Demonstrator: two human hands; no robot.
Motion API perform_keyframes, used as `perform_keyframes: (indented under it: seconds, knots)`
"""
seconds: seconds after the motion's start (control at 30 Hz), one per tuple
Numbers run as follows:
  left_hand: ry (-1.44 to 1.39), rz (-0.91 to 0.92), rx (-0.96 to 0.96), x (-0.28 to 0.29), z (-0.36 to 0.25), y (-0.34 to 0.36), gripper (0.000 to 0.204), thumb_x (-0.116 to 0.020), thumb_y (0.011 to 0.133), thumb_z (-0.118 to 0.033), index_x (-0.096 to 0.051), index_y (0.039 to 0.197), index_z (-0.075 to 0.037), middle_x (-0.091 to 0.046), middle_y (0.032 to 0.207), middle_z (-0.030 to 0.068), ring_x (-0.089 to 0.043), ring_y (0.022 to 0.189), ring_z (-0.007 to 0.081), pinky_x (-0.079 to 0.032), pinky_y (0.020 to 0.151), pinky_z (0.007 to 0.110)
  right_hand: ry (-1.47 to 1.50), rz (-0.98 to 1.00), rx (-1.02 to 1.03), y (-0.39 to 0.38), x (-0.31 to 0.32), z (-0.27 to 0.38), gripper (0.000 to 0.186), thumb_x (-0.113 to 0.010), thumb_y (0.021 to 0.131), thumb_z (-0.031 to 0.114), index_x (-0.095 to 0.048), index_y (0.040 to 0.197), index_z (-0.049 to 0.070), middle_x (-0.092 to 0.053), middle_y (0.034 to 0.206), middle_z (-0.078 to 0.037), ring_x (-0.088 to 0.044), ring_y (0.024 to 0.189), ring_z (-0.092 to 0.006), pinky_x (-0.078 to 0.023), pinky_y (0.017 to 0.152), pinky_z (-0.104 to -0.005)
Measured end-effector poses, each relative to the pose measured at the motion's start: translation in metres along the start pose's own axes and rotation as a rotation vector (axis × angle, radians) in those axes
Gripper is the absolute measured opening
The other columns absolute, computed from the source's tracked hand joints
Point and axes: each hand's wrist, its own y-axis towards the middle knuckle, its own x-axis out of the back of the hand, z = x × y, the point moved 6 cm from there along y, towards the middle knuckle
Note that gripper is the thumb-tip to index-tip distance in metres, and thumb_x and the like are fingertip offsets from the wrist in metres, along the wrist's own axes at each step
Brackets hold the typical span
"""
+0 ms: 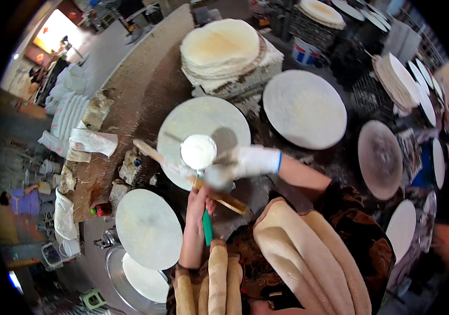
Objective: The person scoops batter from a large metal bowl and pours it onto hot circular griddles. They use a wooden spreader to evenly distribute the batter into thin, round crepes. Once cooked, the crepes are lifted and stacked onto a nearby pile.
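My bare left hand is wrapped round the green handle of a ladle; its round bowl is full of something white. Under the bowl lies a round, pale griddle plate. My right hand, in a white glove, is beside the ladle. Its fingers are smeared by motion next to a blurred, round grey thing; whether they grip it I cannot tell. A wooden paddle juts out left of the ladle. Close by my left hand runs a wooden stick; whether the two are joined is hidden.
A stack of thin round flatbreads stands beyond the plate. More round plates sit to the right and lower left. A metal basin is near the bottom edge. Filled white sacks lie left; a person in purple is farther off.
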Motion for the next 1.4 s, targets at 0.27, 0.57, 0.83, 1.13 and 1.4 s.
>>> perform_keyframes:
  seconds: [0.27, 0.57, 0.83, 1.13, 1.4]
  knots:
    - [0.160, 0.424, 0.078, -0.115, 0.027, 0.000, 0.020, -0.058, 0.095, -0.026, -0.048, 0.104, -0.011, -0.036, 0.049, -0.0031, -0.035, 0.033, 0.0077, -0.029, 0.029, 0.022, -0.212, -0.811, -0.280, -0.147, -0.012, 0.035, 0.054, -0.049, 0.093, 0.036, -0.042, 0.134, 0.002, -0.064, 0.095, -0.016, -0.062, 0.080, -0.0305, -0.050, 0.069, -0.0389]
    - [-0.034, 0.793, 0.195, -0.309, 0.089, -0.036, 0.009, -0.045, 0.101, -0.025, -0.044, 0.104, -0.016, -0.035, 0.051, -0.0029, -0.035, 0.036, 0.0072, -0.029, 0.030, 0.021, 0.603, -1.666, -0.550, -0.427, -0.010, 0.023, 0.034, -0.053, 0.096, 0.026, -0.059, 0.117, 0.000, -0.062, 0.086, -0.002, -0.054, 0.072, -0.0079, -0.045, 0.067, -0.0237]
    - [-0.015, 0.918, 0.979, -0.425, 0.294, -0.037, 0.020, -0.044, 0.101, -0.022, -0.047, 0.117, -0.010, -0.034, 0.055, -0.0043, -0.035, 0.043, 0.0062, -0.032, 0.037, 0.021, 1.239, -1.746, -0.501, -0.512, -0.086, -0.011, 0.036, -0.050, 0.095, 0.044, -0.058, 0.110, 0.013, -0.060, 0.072, -0.002, -0.050, 0.049, -0.0091, -0.038, 0.043, -0.0224]
    - [0.441, 1.009, 1.001, -0.528, 0.429, -0.035, 0.014, -0.053, 0.097, -0.024, -0.045, 0.107, -0.017, -0.034, 0.054, -0.0054, -0.036, 0.041, 0.0052, -0.033, 0.035, 0.022, 1.036, -2.175, -0.572, -0.633, -0.069, -0.035, 0.039, -0.049, 0.095, 0.043, -0.060, 0.116, 0.012, -0.064, 0.072, -0.005, -0.050, 0.047, -0.0116, -0.040, 0.041, -0.0258]
    - [0.992, 1.339, 0.221, -0.625, 0.449, 0.015, 0.015, -0.052, 0.095, -0.021, -0.050, 0.108, -0.013, -0.045, 0.054, -0.0001, -0.044, 0.039, 0.0101, -0.037, 0.034, 0.027, 1.007, -2.336, -0.796, -0.617, -0.082, -0.040, 0.042, -0.053, 0.092, 0.034, -0.057, 0.124, 0.007, -0.061, 0.073, -0.001, -0.048, 0.050, -0.0074, -0.039, 0.045, -0.0234]
